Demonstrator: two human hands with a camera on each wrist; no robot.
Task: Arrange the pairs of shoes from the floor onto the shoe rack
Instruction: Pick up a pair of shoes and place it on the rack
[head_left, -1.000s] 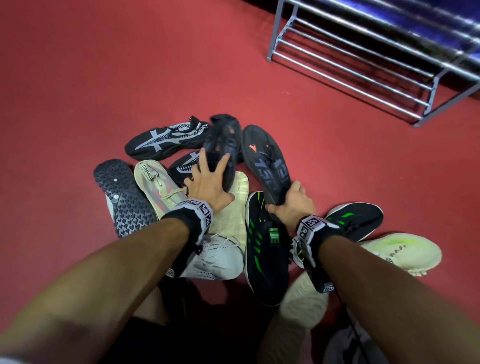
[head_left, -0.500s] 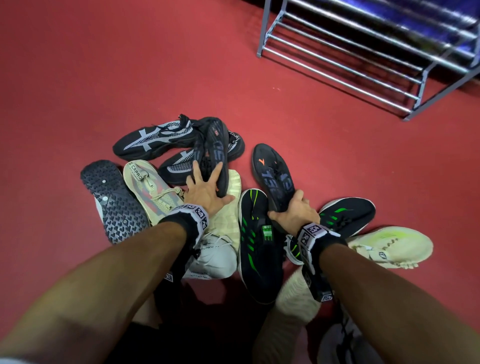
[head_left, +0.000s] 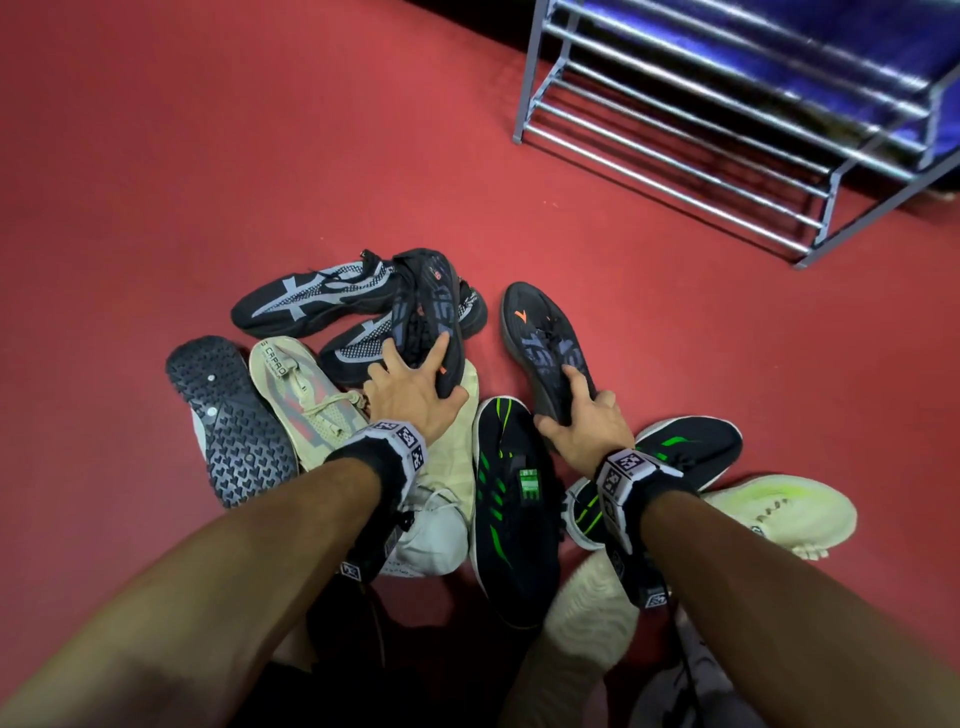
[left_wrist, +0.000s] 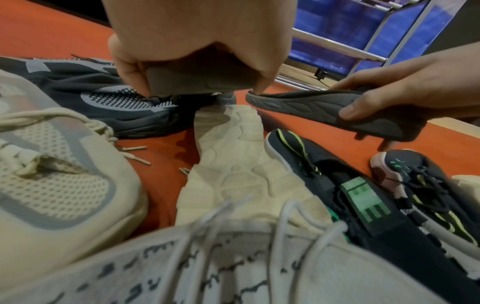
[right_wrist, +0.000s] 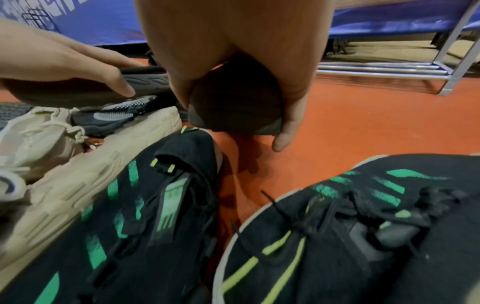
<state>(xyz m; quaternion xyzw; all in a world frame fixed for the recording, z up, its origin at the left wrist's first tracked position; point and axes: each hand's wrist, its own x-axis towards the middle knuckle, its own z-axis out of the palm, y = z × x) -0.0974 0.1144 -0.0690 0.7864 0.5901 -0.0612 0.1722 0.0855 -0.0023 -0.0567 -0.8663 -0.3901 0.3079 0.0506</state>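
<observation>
Under each hand, left hand (head_left: 415, 395) and right hand (head_left: 587, 428) clamp heels of matching black sneakers (head_left: 545, 348), light, flexible, best gripped there.

The shoe rack (head_left: 727, 130) runs off the frame at one o'clock; blurred white laces (left_wrist: 233, 236) fill the left wrist view; forearms hide shoes at six o'clock.

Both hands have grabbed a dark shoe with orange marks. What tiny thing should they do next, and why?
Probably lift both shoes clear of the pile. The left hand grips one dark shoe by its heel, and the right hand grips its match the same way. They look like a pair, and the shoe rack stands ahead to the right with its bars bare.
</observation>
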